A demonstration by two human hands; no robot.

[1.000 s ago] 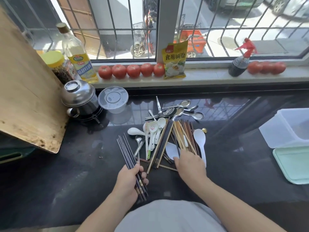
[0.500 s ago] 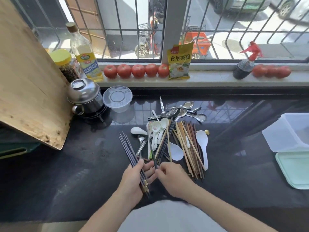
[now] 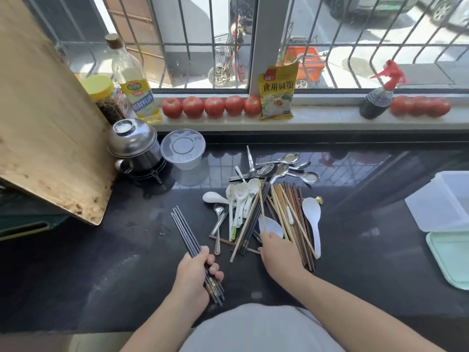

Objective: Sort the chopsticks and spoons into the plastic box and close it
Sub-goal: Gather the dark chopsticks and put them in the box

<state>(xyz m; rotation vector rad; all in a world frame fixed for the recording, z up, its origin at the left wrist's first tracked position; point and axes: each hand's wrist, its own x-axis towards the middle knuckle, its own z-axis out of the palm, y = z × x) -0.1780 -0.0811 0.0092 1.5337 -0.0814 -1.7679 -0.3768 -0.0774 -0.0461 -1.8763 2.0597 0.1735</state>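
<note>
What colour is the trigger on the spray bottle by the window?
Red, atop a dark spray bottle; seen in the head view.

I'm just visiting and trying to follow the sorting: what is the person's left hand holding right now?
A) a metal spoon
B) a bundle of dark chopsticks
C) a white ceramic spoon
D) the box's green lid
B: the left hand has its fingers curled round a bundle of dark chopsticks that sticks out away from the person, apart from the mixed pile on the black counter.
</note>
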